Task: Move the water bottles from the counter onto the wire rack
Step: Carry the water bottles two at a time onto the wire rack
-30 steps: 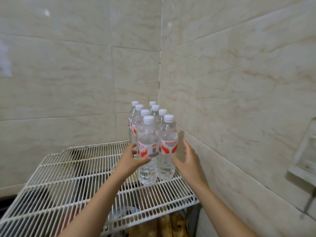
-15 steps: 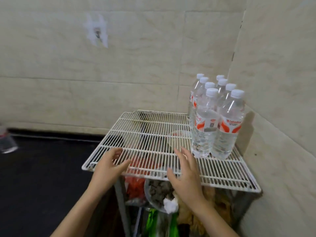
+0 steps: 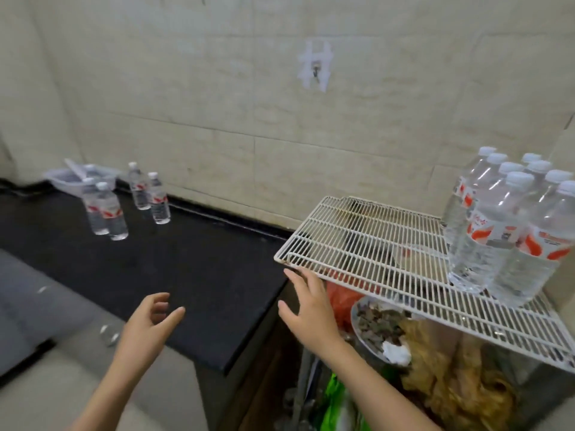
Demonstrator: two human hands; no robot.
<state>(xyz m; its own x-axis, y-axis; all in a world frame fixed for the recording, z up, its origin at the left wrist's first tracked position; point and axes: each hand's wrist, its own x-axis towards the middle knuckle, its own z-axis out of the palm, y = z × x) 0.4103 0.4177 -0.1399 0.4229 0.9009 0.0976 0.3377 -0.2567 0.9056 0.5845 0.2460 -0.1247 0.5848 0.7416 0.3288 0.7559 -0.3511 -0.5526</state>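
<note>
Several clear water bottles (image 3: 504, 234) with white caps and red labels stand packed together at the right end of the white wire rack (image 3: 357, 241). Several more bottles stand on the black counter (image 3: 193, 275) at the far left: one pair in front (image 3: 109, 213), another pair (image 3: 151, 197) behind it. My left hand (image 3: 149, 325) hovers over the counter's near edge, fingers loosely spread, holding nothing. My right hand (image 3: 308, 306) is open just below the rack's front left corner, apart from every bottle.
A clear plastic tray (image 3: 77, 178) with a utensil sits at the counter's back left. Under the rack are a bowl of food (image 3: 376, 328), a red bag and green packaging (image 3: 334, 402). A hook (image 3: 315, 71) is taped to the tiled wall.
My view has swung left, bringing the counter and its bottles into sight. Both hands have left the bottles on the rack and moved left and down, empty.
</note>
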